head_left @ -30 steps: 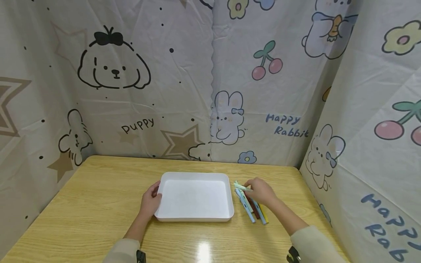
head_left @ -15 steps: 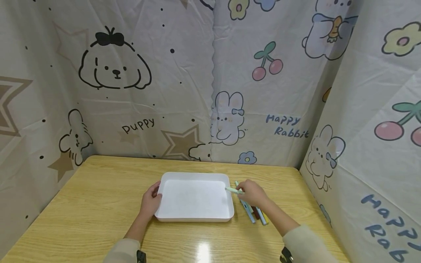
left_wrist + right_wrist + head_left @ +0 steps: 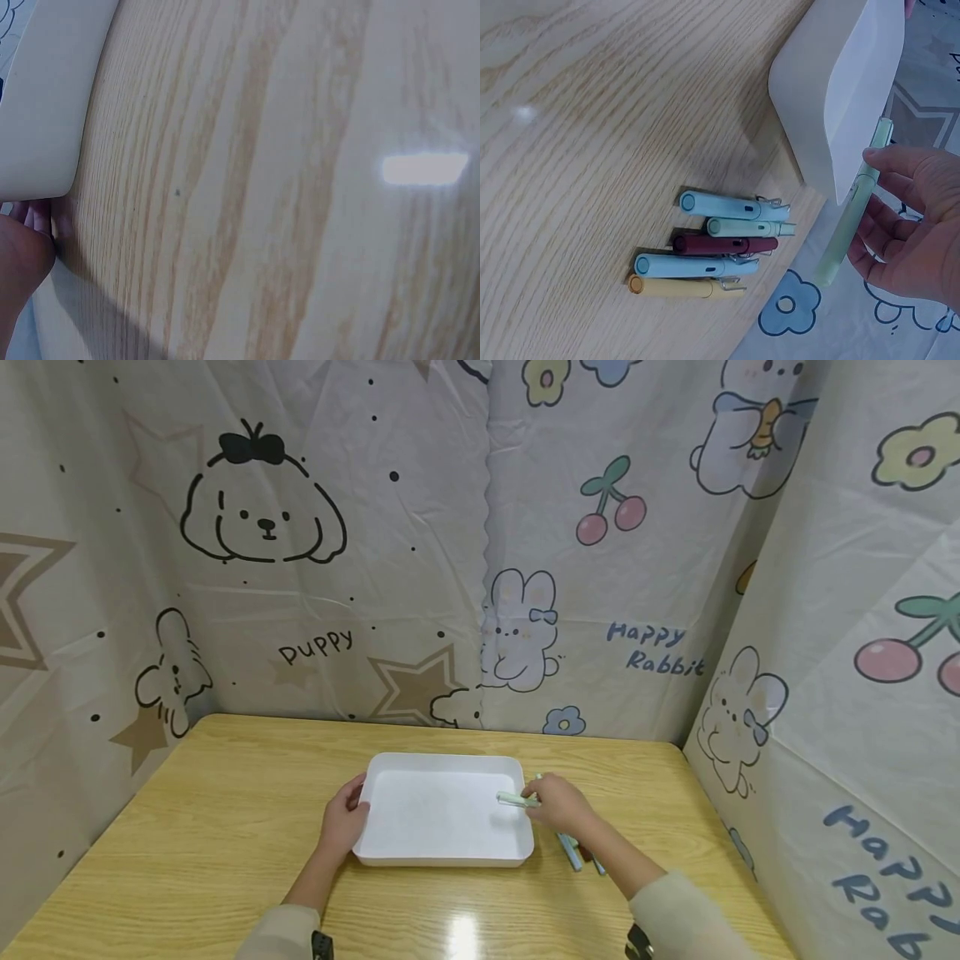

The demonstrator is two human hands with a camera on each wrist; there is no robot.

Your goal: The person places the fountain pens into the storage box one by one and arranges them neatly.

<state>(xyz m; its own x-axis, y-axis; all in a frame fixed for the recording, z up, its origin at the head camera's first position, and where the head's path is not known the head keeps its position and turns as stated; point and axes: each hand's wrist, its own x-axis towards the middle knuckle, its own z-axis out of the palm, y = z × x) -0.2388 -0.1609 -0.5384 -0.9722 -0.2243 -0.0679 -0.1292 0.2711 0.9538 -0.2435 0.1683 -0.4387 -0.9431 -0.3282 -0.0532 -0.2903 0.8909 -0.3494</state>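
My left hand (image 3: 343,817) holds the left side of a shallow white tray (image 3: 442,862). In the left wrist view, only part of this hand (image 3: 22,259) shows beside the tray's corner (image 3: 52,105). My right hand (image 3: 564,805) pinches a mint-green pen (image 3: 513,799) between thumb and fingers. The pen's front part reaches over the tray's right rim. From the right wrist view, the pen (image 3: 847,231) slants past the tray wall (image 3: 802,90), its clip end toward the top.
On the wooden table (image 3: 225,827), right of the tray, several capped pens lie side by side: light blue (image 3: 720,205), mint (image 3: 742,227), maroon (image 3: 716,245), another light blue (image 3: 679,265) and yellow (image 3: 675,286). Printed cloth (image 3: 420,568) walls in the back and sides.
My right hand has lifted the mint pen off the pile and carried it left, over the tray's right rim. The left hand and the tray stay in place.
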